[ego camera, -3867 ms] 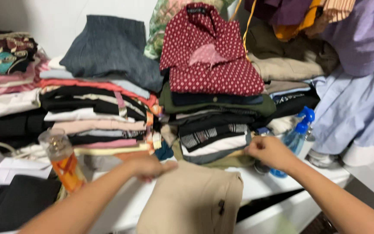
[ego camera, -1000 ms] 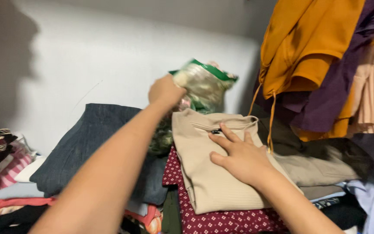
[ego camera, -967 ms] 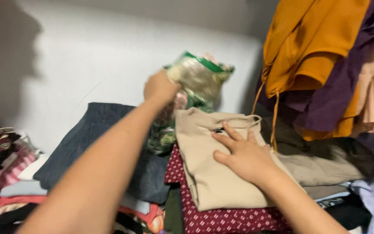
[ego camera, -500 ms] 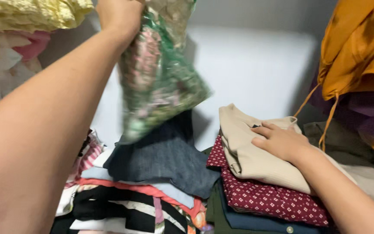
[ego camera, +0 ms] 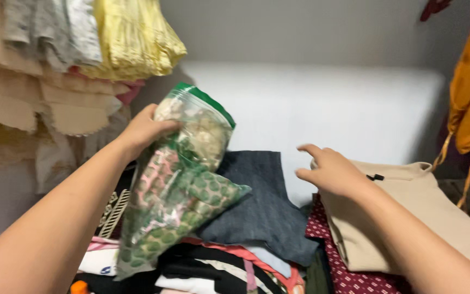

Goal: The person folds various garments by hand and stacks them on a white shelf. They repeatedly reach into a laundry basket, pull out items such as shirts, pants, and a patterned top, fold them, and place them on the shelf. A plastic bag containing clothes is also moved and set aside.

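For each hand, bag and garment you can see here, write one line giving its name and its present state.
left hand: gripping the clear bag
clear bag: lifted, tilted, stuffed with patterned cloth
right hand: open, above the beige garment
beige garment: folded, on the maroon dotted shirt
maroon dotted shirt: folded, mostly covered
dark grey garment: folded, topping the left pile
yellow garment: hanging

The left arm reaches in from the lower left, bare forearm slanting up to the left hand (ego camera: 143, 129), which is raised about chest-high in the view. Its fingers are curled and clamped closed on what it carries, knuckles turned upward (the thumb is hidden behind). The right arm comes in from the lower right, wrist nearly straight. The right hand (ego camera: 330, 170) hovers palm down, fingers loosely spread and slightly bent, holding nothing.
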